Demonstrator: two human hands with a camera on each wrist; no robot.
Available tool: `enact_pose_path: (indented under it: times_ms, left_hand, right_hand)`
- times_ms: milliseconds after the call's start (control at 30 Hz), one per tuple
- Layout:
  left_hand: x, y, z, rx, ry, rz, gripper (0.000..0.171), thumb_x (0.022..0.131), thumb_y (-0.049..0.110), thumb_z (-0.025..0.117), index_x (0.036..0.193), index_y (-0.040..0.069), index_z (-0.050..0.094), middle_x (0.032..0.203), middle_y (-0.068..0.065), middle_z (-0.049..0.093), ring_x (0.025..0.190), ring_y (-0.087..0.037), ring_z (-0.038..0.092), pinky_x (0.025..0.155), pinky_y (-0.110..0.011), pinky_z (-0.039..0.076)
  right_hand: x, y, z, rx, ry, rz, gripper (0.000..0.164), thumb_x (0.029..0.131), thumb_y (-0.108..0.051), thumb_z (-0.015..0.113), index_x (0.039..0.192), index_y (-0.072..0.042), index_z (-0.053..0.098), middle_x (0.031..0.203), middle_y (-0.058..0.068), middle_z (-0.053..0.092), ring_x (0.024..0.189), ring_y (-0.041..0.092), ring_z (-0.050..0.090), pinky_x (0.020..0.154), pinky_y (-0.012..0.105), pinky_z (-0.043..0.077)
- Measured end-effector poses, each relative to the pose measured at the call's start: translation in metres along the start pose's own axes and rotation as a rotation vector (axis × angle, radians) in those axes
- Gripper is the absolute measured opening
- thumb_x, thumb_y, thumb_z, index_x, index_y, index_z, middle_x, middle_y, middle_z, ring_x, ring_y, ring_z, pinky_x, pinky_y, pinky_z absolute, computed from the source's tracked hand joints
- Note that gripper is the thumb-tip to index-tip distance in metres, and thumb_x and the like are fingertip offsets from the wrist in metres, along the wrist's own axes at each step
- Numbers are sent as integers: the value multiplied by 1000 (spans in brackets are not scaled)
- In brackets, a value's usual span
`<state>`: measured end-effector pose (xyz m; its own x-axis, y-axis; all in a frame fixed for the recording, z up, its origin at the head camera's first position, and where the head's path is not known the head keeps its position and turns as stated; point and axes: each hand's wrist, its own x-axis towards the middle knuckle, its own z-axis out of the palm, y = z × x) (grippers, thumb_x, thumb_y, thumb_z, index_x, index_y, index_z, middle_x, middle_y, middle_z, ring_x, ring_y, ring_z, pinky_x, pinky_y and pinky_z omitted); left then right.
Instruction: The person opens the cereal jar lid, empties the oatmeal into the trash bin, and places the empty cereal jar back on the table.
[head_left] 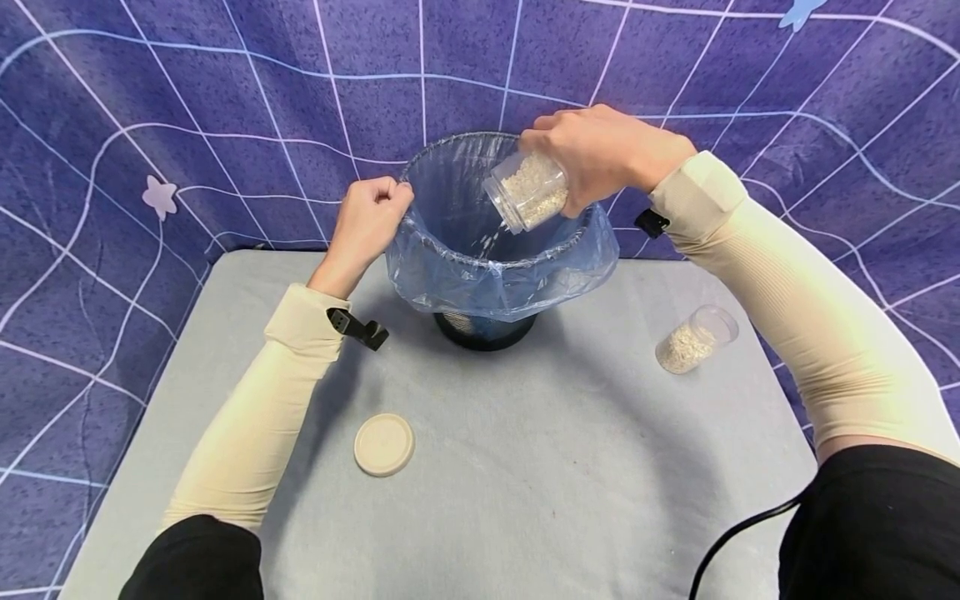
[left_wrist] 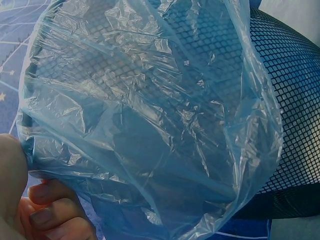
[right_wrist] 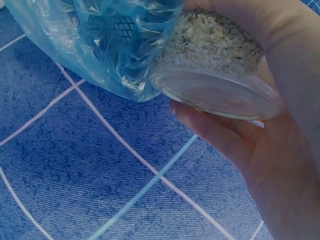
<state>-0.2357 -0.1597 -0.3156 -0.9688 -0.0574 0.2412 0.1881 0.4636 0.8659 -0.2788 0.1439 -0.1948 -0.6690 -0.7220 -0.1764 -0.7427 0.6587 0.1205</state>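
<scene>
My right hand point(head_left: 603, 154) holds a clear plastic jar point(head_left: 529, 190) of pale flakes, like oats, tipped mouth-down over the bin. Some flakes point(head_left: 491, 242) fall from its mouth into the blue bag point(head_left: 495, 287) that lines the black mesh wastebasket point(head_left: 483, 333). In the right wrist view the jar's base point(right_wrist: 215, 95) faces the camera, with fingers wrapped round its side. At the bin's left rim, my left hand point(head_left: 369, 218) pinches the bag and edge between thumb and curled fingers point(left_wrist: 57, 215). The bag's loose skirt point(left_wrist: 150, 125) hangs outside the mesh.
A second clear jar point(head_left: 696, 339), partly filled with similar flakes, is on the right of the grey tabletop point(head_left: 480, 483). A round beige lid point(head_left: 384, 445) lies at front left. Behind stands a purple cloth backdrop point(head_left: 277, 167), and a black cable point(head_left: 738, 533) runs by the right sleeve.
</scene>
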Motion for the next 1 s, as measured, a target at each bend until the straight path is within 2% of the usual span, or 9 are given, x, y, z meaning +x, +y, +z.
enact_pose_path:
  times_ms: [200,1000]
  left_hand:
    - [1,0,0,2,2,-1,42,100,32,60,62,21,46,58,14,39,67,-16,42,65,-31,32]
    - [1,-1,0,3,1,6,41,100,32,60,63,20,46,58,14,38,68,-16,42,66,-32,31]
  right_hand:
    - [0,-1,0,-2,5,-10,92,69,-18,95,149,-6,52,139,20,59,111,42,63,92,64,53]
    - [2,-5,1,-23,2,-10,88,68,-17,96,145,-5,54,130,18,60,110,40,62,89,61,54]
